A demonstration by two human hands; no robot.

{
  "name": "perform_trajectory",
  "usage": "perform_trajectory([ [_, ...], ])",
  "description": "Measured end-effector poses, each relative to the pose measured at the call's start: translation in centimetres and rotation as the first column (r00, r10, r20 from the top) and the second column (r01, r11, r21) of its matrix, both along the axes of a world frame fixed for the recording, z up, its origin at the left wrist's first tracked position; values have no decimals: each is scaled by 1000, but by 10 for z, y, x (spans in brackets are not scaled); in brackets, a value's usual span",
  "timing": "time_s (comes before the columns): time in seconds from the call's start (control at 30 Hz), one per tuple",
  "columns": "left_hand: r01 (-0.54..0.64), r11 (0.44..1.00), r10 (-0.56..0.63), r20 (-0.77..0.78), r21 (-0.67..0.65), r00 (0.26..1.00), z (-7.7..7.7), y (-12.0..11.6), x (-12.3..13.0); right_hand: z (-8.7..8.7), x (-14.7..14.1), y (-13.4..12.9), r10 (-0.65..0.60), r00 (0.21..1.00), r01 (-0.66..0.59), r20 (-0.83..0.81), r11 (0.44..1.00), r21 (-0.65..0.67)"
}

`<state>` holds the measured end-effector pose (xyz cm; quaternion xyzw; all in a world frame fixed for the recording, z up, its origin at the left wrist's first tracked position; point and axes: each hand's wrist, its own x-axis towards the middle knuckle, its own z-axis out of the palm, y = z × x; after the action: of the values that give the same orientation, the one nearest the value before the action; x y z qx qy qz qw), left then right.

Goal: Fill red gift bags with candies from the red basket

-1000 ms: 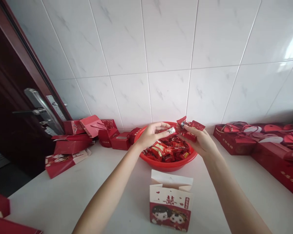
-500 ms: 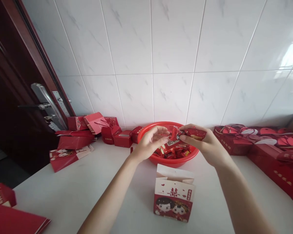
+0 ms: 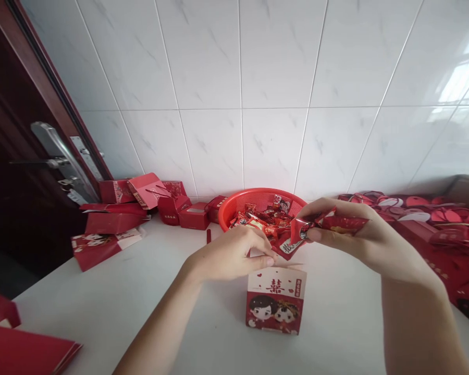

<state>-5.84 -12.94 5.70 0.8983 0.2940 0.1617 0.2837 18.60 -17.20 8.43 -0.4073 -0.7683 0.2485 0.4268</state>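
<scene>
A small paper candy box (image 3: 275, 302), printed with a cartoon couple and a red double-happiness sign, stands upright on the white table. My left hand (image 3: 234, 255) is at its top edge, with thumb and fingertips closed on the raised back flap, which they largely hide. Above and to the right of the box, my right hand (image 3: 347, 239) grips several red wrapped sweets (image 3: 297, 237) between thumb and fingers. Just behind both hands sits a red plastic basket (image 3: 229, 200) holding more wrapped sweets (image 3: 258, 221).
Red gift boxes (image 3: 113, 219) are piled at the back left, beside a dark door with a metal handle (image 3: 62, 156). More red packaging (image 3: 3, 344) lies at the near left. Along the right stand red boxes (image 3: 422, 245) with cords and round tags. A tiled wall (image 3: 273, 140) closes off the back.
My left hand has come down from the sweets to the top of the box. My right hand has moved right, still holding the sweets. The view has shifted slightly.
</scene>
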Motion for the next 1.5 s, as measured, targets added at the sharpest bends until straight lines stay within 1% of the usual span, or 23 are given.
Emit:
perform_trajectory([
  [0.1,-47,999,48,-71,25,996,-5,2,6,2,-1,-4,4,997,-4,71,1000,-2],
  [0.17,-61,998,63,-87,22,994,-7,2,8,2,-1,-5,14,996,-14,90,1000,-5],
  [0.23,-76,997,75,-72,-10,995,-8,2,9,2,-1,-4,21,995,-21,94,1000,-4],
  [0.3,-113,992,110,-59,-50,992,-10,1,9,1,-1,-4,32,996,-32,85,999,-8],
  [0.4,-154,983,150,-49,-99,988,-12,0,10,-1,0,-2,63,996,-60,66,997,-39],
  [0.53,-151,970,144,-49,-189,988,-15,-2,13,-4,1,-1,127,988,-119,85,988,-95],
  [0.67,-148,944,132,-71,-296,989,-13,-4,14,-7,1,1,193,965,-178,178,979,-98],
  [0.77,-139,949,111,-113,-283,987,-11,-4,14,-8,0,3,221,938,-200,268,974,-103],
  [0.9,-108,958,79,-116,-265,990,-9,-1,14,-10,-4,7,260,909,-249,324,966,-76],
  [1.07,-94,951,65,-108,-294,992,-10,2,14,-13,-7,12,225,918,-233,326,972,-14],
  [1.27,-56,970,38,-80,-236,996,-13,7,14,-19,-12,15,255,907,-250,336,967,-58],
  [1.4,-18,971,14,-19,-239,1000,-18,12,12,-21,-15,14,195,909,-198,369,980,-30],
  [1.5,-10,969,-3,-53,-245,999,-19,13,12,-23,-15,14,117,907,-124,405,992,-10],
])
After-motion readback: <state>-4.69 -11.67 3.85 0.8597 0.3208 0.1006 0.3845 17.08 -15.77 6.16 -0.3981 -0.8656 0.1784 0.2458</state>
